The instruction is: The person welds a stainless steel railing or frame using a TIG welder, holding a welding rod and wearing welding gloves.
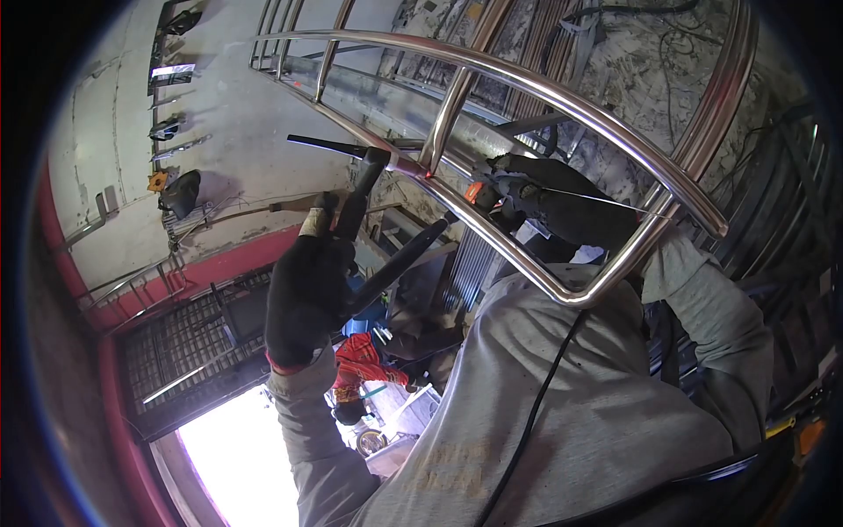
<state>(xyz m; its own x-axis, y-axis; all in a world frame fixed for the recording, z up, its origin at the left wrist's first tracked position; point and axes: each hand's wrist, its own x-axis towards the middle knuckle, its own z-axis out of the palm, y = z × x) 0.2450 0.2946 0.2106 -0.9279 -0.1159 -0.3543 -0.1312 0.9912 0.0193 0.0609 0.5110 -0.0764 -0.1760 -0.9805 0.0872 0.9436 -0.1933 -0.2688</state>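
In the head view, a polished metal tube railing [536,274] runs across in front of me. My left hand [303,303], in a black glove, grips the handle of a TIG welding torch [354,206]. One long gloved finger stretches towards the lower tube. The torch's long black back cap points left, and its pinkish cup sits at a tube joint [428,173] with a small red spot. My right hand [571,198], also black-gloved, is behind the railing, closed around a thin straight rod [606,201]. Something orange [474,191] shows by its fingertips; I cannot make it out.
Metal tubes [536,53] lie stacked at the back. Tools hang on the pale wall [114,176] at left. Below, a person in red patterned clothing [356,360] is near a bright doorway [237,465]. A black cable [536,413] crosses my grey jacket.
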